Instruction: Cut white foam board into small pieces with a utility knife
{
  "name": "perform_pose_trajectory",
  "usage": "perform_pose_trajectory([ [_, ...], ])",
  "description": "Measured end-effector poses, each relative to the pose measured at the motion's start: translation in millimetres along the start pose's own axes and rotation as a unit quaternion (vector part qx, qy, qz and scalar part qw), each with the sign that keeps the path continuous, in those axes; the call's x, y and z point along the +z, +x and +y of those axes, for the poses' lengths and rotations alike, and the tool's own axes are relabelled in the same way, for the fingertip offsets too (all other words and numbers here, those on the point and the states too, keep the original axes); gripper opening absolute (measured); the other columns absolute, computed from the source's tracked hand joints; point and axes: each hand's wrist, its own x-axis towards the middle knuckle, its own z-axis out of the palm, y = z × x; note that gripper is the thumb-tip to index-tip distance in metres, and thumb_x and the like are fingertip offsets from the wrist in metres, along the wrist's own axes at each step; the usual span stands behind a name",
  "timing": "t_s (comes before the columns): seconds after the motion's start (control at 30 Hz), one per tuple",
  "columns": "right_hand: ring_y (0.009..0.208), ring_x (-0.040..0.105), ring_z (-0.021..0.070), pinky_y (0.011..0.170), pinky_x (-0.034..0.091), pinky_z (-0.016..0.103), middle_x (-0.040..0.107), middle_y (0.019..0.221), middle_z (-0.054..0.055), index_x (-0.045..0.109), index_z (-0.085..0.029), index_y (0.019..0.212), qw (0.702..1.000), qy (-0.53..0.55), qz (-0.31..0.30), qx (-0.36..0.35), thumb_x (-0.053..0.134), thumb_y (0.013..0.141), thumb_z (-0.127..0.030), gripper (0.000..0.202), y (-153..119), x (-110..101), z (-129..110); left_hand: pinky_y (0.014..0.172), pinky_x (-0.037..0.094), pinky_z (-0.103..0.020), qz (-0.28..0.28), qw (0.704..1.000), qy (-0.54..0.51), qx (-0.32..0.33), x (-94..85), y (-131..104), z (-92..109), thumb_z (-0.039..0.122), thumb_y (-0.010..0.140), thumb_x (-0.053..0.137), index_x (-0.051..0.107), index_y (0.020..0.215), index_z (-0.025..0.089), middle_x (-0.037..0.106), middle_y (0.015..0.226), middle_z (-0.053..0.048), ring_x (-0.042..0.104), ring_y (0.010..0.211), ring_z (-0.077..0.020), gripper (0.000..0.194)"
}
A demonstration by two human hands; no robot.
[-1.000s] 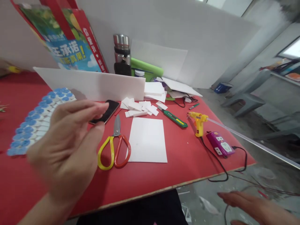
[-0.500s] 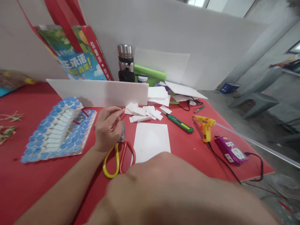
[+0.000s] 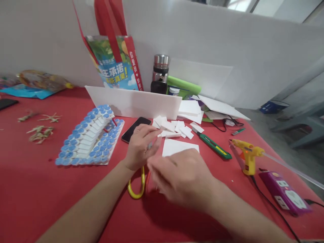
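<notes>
My left hand [image 3: 141, 145] is raised over the middle of the table with its fingers apart, and nothing clear shows in them. Close by on its right, my right hand [image 3: 184, 179] is curled with its fingers pinched together. Motion smears the fingertips, so I cannot make out what they hold, if anything. Under both hands lie scissors [image 3: 136, 195] with one yellow and one red handle, their blades hidden. A white sheet [image 3: 177, 145] is partly covered by my right hand. Beyond my left hand is a black phone [image 3: 134, 128]. Small white pieces [image 3: 167, 126] are heaped past my fingertips.
At left stands a blue-dotted model with white steps [image 3: 88, 135]. A long white board [image 3: 134, 103] stands behind. To the right lie a green utility knife [image 3: 215, 145], a yellow glue gun [image 3: 249, 155] with its cord, and a purple power strip [image 3: 285, 194].
The view has swung left. My right hand has drawn back from close to the camera to beside my left hand. My left fingers have spread, and the red stick near them no longer shows.
</notes>
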Motion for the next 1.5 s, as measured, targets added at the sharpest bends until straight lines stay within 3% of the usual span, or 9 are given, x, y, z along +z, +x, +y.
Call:
perform_pose_trajectory([
  [0.1, 0.043, 0.043, 0.0117, 0.051, 0.022, 0.031, 0.056, 0.051, -0.004, 0.063, -0.02, 0.084, 0.996, 0.008, 0.09, 0.026, 0.049, 0.106, -0.021, 0.026, -5.3, 24.5, 23.1, 0.069, 0.045, -0.034, -0.016, 1.0, -0.009, -0.001, 0.2, -2.9, 1.6, 0.017, 0.105, 0.056, 0.058, 0.066, 0.02, 0.06, 0.063, 0.001, 0.053, 0.062, -0.0145, 0.039],
  [0.23, 0.044, 0.048, 0.0119, 0.052, 0.025, 0.031, 0.061, 0.054, -0.003, 0.064, -0.02, 0.085, 0.996, 0.02, 0.08, 0.043, 0.05, 0.104, -0.019, 0.023, -18.9, 51.0, 35.5, 0.057, 0.035, -0.031, -0.044, 0.998, -0.039, -0.003, 0.4, -7.4, 1.3, 0.014, 0.105, 0.057, 0.037, 0.057, 0.021, 0.034, 0.052, 0.007, 0.031, 0.049, -0.011, 0.052],
  [0.4, 0.043, 0.048, 0.0116, 0.052, 0.024, 0.03, 0.062, 0.055, -0.003, 0.056, -0.021, 0.076, 0.997, 0.041, 0.052, 0.031, 0.05, 0.1, -0.019, 0.024, -23.4, 64.1, 35.6, 0.057, 0.034, -0.03, -0.089, 0.995, -0.053, 0.003, 2.3, -9.5, 2.9, 0.015, 0.104, 0.059, 0.04, 0.06, 0.021, 0.035, 0.055, 0.006, 0.032, 0.051, -0.0109, 0.048],
  [0.67, 0.045, 0.048, 0.0111, 0.052, 0.024, 0.03, 0.062, 0.056, -0.003, 0.054, -0.022, 0.075, 0.995, 0.074, 0.041, 0.047, 0.048, 0.101, -0.021, 0.026, -24.7, 72.3, 36.3, 0.054, 0.032, -0.03, -0.103, 0.991, -0.077, -0.021, 3.4, -14.3, 0.4, 0.015, 0.103, 0.062, 0.05, 0.061, 0.019, 0.045, 0.055, 0.005, 0.042, 0.049, -0.0098, 0.043],
  [1.03, 0.046, 0.051, 0.0121, 0.053, 0.028, 0.029, 0.065, 0.058, -0.003, 0.059, -0.022, 0.08, 0.992, 0.115, 0.013, 0.059, 0.049, 0.1, -0.02, 0.022, -28.1, 83.4, 37.3, 0.056, 0.03, -0.028, -0.108, 0.989, -0.098, -0.027, 4.9, -13.8, 1.7, 0.016, 0.104, 0.06, 0.041, 0.06, 0.019, 0.034, 0.058, 0.007, 0.033, 0.052, -0.0091, 0.048],
  [1.2, 0.05, 0.052, 0.0134, 0.055, 0.032, 0.029, 0.066, 0.06, -0.002, 0.062, -0.021, 0.078, 0.991, 0.108, 0.015, 0.08, 0.049, 0.1, -0.021, 0.025, -29.7, 74.6, 49.0, 0.055, 0.029, -0.028, -0.104, 0.992, -0.075, -0.017, 6.8, -13.4, -2.5, 0.019, 0.105, 0.058, 0.039, 0.059, 0.019, 0.034, 0.056, 0.006, 0.033, 0.051, -0.0086, 0.051],
  [1.33, 0.075, 0.066, 0.02, 0.07, 0.045, 0.031, 0.075, 0.091, 0.009, 0.071, -0.017, 0.103, 0.977, 0.015, 0.017, 0.212, 0.049, 0.101, -0.02, 0.023, -3.2, 55.8, 74.1, 0.053, 0.026, -0.029, -0.07, 0.997, -0.016, -0.004, 9.7, -11.6, -8.2, 0.023, 0.106, 0.059, 0.041, 0.056, 0.019, 0.037, 0.052, 0.006, 0.033, 0.048, -0.0089, 0.053],
  [1.4, 0.094, 0.069, 0.0256, 0.082, 0.049, 0.034, 0.074, 0.109, 0.015, 0.07, -0.013, 0.117, 0.971, -0.035, -0.031, 0.235, 0.054, 0.1, -0.021, 0.025, 25.1, 52.3, 84.6, 0.054, 0.026, -0.029, -0.064, 0.998, -0.004, 0.0, 10.6, -11.1, -9.7, 0.024, 0.106, 0.059, 0.044, 0.055, 0.019, 0.041, 0.05, 0.006, 0.036, 0.047, -0.0091, 0.053],
  [1.5, 0.116, 0.064, 0.0361, 0.095, 0.048, 0.044, 0.071, 0.124, 0.022, 0.067, -0.009, 0.126, 0.949, -0.133, -0.116, 0.262, 0.064, 0.099, -0.037, 0.039, 71.3, 62.8, 93.0, 0.054, 0.026, -0.03, -0.076, 0.997, 0.0, 0.015, 10.1, -10.9, -9.4, 0.027, 0.106, 0.058, 0.049, 0.054, 0.018, 0.048, 0.05, 0.004, 0.04, 0.047, -0.0098, 0.053],
])
